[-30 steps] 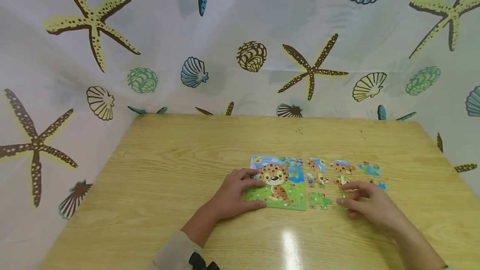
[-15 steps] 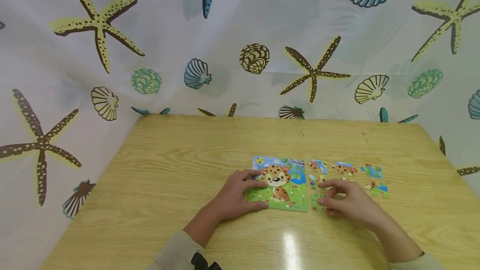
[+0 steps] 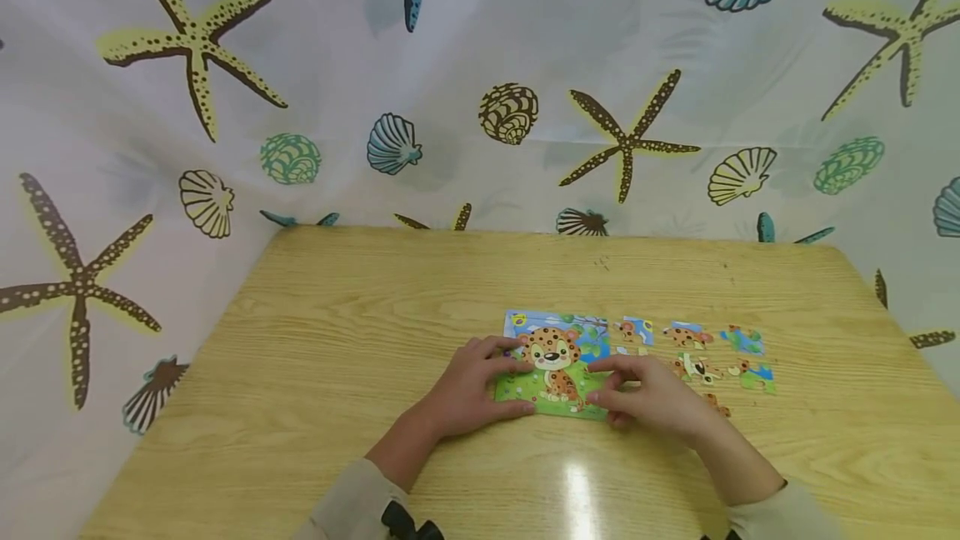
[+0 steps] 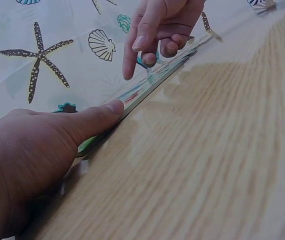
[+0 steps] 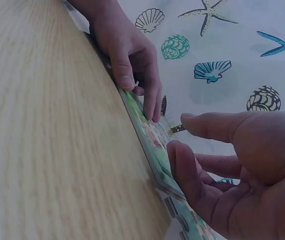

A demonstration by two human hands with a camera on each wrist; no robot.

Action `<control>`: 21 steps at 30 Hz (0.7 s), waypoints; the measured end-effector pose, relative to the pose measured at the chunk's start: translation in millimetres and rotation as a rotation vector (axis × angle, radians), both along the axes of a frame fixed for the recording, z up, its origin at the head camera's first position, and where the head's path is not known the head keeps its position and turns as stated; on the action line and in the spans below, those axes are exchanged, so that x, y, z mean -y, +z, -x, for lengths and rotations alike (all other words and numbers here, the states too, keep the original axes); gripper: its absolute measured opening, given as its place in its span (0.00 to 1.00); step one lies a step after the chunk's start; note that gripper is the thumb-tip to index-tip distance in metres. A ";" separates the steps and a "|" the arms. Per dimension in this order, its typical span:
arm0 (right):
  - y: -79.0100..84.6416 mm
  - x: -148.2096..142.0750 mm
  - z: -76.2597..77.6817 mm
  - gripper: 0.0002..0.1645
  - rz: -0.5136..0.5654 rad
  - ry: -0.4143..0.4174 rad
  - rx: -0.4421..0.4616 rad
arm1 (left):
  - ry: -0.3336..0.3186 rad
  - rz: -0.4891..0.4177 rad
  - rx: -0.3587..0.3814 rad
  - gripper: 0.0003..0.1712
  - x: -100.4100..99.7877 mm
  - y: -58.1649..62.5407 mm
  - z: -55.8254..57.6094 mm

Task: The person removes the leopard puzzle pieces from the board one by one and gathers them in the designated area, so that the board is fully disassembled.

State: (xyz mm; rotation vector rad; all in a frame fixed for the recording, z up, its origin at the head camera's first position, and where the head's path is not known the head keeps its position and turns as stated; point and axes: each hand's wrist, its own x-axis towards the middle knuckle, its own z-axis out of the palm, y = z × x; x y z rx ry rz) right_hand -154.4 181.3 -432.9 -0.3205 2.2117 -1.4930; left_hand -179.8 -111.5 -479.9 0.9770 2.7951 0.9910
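Observation:
A square jigsaw puzzle [image 3: 555, 357] with a cartoon leopard cub on grass lies flat on the table. My left hand [image 3: 476, 390] rests on its left side, fingers spread over the picture and thumb [image 4: 100, 118] along the near edge. Over the puzzle's right edge hovers my right hand [image 3: 652, 394], its fingers loosely bent. In the right wrist view, the thumb and forefinger of this right hand [image 5: 252, 170] stand apart with nothing between them. Loose jigsaw pieces lie to the right, among them a dog-face piece [image 3: 696, 367]; some are hidden beneath the right hand.
Several more loose pieces lie in rough rows, including a blue and green piece [image 3: 742, 340] and a brown one [image 3: 717, 407] by the right wrist. The wooden table [image 3: 360, 298] meets a hanging cloth [image 3: 450, 65] printed with starfish and shells at its back and sides.
My right hand has moved left, from above the loose pieces to the puzzle's right edge, uncovering pieces behind it. The left hand keeps its place on the puzzle.

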 end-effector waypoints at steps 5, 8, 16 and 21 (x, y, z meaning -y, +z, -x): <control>-3.0 12.0 -1.8 0.34 -0.070 -0.005 -0.044 | 0.005 -0.005 -0.002 0.30 -2.3 2.0 0.3; -5.5 14.7 -3.5 0.35 -0.116 0.002 -0.067 | 0.009 -0.004 0.001 0.30 -3.4 2.2 0.4; -10.7 16.2 -5.1 0.36 -0.182 0.009 -0.102 | 0.016 0.006 0.000 0.32 -4.3 -1.1 1.2; -12.0 17.2 -2.6 0.34 -0.180 -0.004 -0.087 | 0.038 0.010 -0.001 0.31 -2.6 -3.7 1.6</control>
